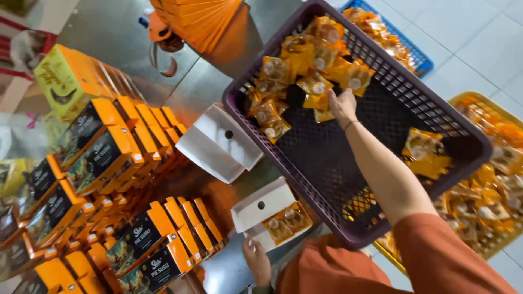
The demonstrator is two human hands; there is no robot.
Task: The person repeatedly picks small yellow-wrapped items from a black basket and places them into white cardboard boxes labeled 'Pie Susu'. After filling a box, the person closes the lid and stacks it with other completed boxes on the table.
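Observation:
My right hand (342, 104) reaches into a dark purple plastic basket (468, 142) and grips an orange snack packet (323, 90) at the edge of a pile of such packets (305, 65). My left hand (256, 260) rests on the steel table beside an open white carton (267, 213) that holds two orange packets (287, 221). A few more packets (426, 153) lie at the basket's right side.
Stacks of closed orange and black boxes (109, 158) cover the table's left half. An empty folded white carton (220, 142) lies by the basket. A yellow crate (490, 196) and a blue crate (414, 54) of packets stand on the tiled floor. Flat orange cartons (196, 22) lie at the top.

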